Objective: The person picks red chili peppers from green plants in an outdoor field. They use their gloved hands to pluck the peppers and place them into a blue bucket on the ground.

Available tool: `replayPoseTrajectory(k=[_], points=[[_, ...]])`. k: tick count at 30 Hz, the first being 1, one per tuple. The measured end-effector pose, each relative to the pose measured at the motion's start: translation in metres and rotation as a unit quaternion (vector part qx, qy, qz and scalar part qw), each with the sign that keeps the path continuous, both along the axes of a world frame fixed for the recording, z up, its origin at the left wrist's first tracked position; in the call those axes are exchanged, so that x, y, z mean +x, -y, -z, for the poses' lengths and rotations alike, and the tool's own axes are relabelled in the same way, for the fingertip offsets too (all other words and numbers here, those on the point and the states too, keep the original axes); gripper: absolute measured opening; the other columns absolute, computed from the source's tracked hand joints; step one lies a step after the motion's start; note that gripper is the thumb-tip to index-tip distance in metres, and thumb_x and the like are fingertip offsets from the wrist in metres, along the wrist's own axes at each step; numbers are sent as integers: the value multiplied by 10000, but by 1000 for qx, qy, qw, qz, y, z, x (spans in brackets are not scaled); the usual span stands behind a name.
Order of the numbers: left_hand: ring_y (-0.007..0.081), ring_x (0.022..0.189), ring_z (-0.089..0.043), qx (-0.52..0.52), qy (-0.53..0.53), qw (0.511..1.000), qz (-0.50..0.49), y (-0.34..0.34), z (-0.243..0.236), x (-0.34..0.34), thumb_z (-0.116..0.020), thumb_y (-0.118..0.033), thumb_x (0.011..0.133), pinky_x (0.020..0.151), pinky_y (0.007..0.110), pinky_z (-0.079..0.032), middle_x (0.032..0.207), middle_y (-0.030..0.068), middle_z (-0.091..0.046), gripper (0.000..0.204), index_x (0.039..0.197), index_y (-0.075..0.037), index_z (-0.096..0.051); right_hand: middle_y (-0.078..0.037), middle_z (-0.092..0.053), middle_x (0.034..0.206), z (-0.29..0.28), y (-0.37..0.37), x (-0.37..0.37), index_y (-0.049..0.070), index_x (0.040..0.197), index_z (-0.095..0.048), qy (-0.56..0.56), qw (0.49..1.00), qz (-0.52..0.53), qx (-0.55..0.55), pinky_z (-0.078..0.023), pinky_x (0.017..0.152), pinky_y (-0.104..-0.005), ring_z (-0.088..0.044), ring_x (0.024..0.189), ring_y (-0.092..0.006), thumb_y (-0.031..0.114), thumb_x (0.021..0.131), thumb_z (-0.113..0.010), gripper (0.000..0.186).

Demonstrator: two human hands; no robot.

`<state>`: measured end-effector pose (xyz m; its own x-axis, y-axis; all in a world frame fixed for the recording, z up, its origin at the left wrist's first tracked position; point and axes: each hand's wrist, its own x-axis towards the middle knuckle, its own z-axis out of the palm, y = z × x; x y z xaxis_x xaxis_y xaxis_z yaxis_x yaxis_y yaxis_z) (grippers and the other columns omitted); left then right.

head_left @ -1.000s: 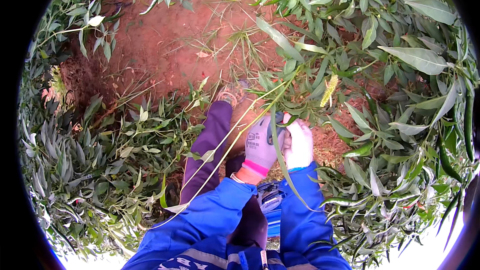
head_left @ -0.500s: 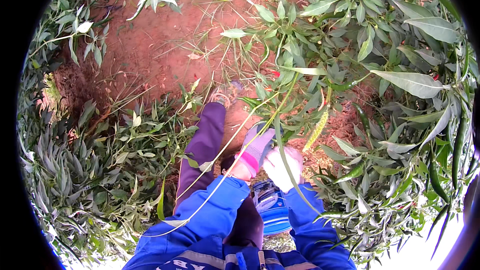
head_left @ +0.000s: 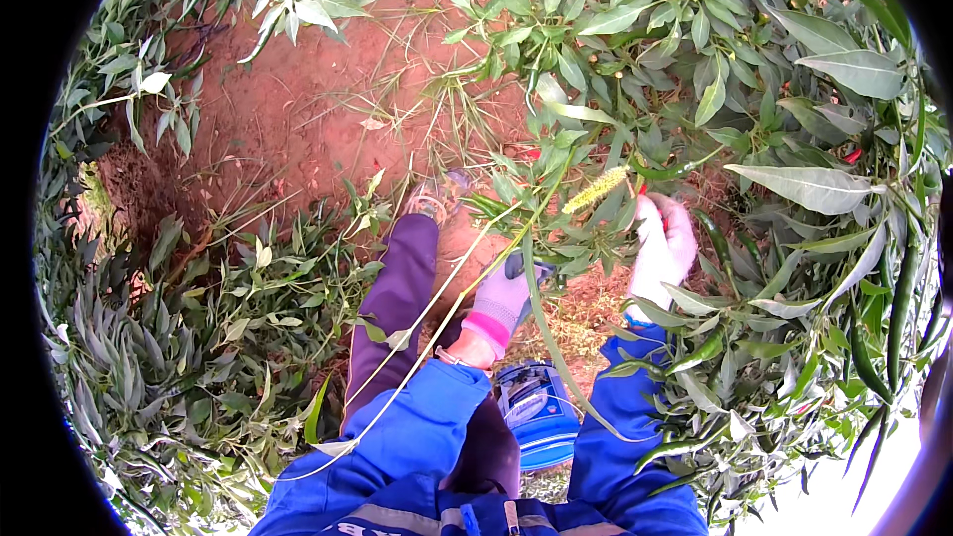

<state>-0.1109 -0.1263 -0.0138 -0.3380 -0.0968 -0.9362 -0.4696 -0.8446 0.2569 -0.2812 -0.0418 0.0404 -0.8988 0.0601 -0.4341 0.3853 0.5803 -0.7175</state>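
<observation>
My left hand (head_left: 502, 298), in a pinkish-lilac glove with dark fingertips, is low in the middle among the stems. Its fingers are curled closed, and leaves hide whatever lies in them. To its right, my right hand (head_left: 667, 250) wears a pale glove and reaches up into the chili plant (head_left: 596, 69). Its fingertips pinch at a small red chili pepper (head_left: 643, 190), mostly covered by the fingers. A yellowish-green grass seed head (head_left: 596, 190) hangs just left of that hand. A green chili (head_left: 680, 169) curves above it.
A blue bucket (head_left: 541, 417) stands below my hands, between my forearms. Long grass stems (head_left: 422, 313) cross over my left arm. Dense leaves and long green chilies (head_left: 905, 298) crowd the right side; more plants (head_left: 218, 357) fill the left. Reddish soil (head_left: 318, 89) lies ahead.
My right hand has moved away from my left, up and right to the red chili. My left hand has shifted slightly lower. The grass seed head has swung up and left.
</observation>
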Motion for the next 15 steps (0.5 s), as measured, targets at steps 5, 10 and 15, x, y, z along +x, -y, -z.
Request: replayPoseTrajectory(k=[5,10,15], points=[[72,601,-549,-32,8,999,26,-3,1,-2,-616,-75,927,469,215,-385,770,21,-639,66,979,-33,-611,-29,-681,865,25,-15,-13,-42,1065,-682,30,999,-15,-31,-451,694,-232,-585,758,-95,155,862,-720,285],[75,615,-557,-79,-35,994,67,-7,6,3,-627,-91,922,499,248,-404,736,2,-609,58,939,-37,-632,-42,-666,783,-6,-10,-2,14,932,-679,-92,969,-229,35,-471,650,-271,-602,707,-111,119,836,-706,145],[225,660,-599,-304,-95,897,305,8,-17,-16,-667,-208,875,568,368,-449,757,89,-628,193,954,-35,-636,-83,-691,841,2,-47,39,46,975,-649,45,990,40,-130,-466,532,-288,-606,591,-170,226,921,-631,189]])
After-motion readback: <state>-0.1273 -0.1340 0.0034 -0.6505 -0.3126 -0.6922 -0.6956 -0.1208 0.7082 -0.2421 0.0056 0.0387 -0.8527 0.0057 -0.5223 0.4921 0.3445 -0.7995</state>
